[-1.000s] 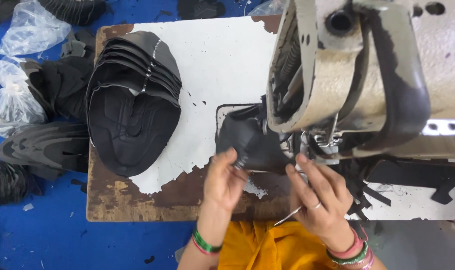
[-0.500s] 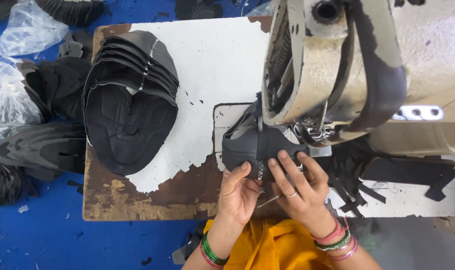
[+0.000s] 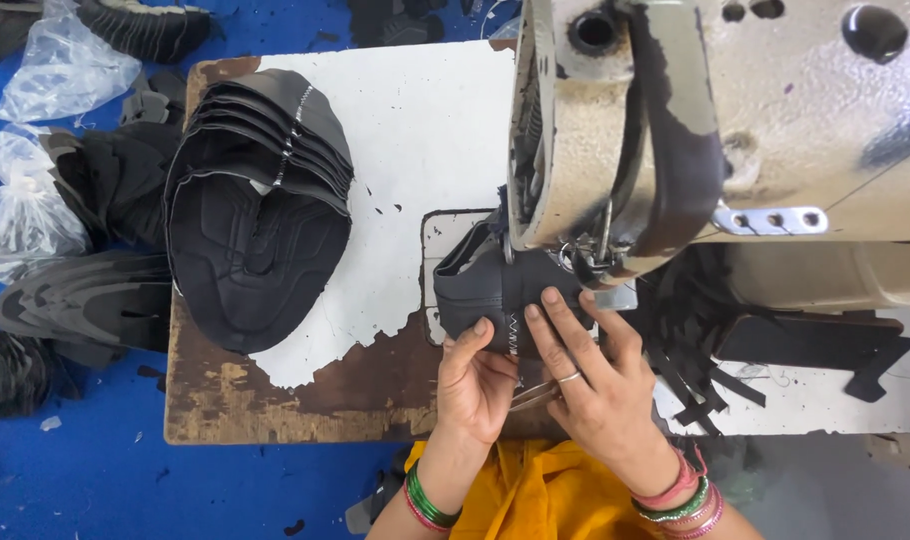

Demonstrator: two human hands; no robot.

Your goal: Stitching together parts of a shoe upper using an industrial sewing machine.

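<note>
Single head-worn view, looking steeply down, close over sewing machine [image 3: 695,130] and worn table [image 3: 275,400]

This is a small stitching workshop, most likely for footwear parts. A heavy industrial sewing machine with chipped cream paint [image 3: 735,130] stands on a worn wooden worktop whose white coating has flaked away to bare brown wood [image 3: 275,400]. A fanned stack of identical black cut shoe-upper pieces [image 3: 255,215] lies on the worktop. More black cut pieces [image 3: 75,300] and crumpled clear plastic bags [image 3: 60,65] are piled on the blue floor [image 3: 75,480] beside it. Black offcut strips and scraps [image 3: 705,370] lie scattered under the machine's arm.
</note>
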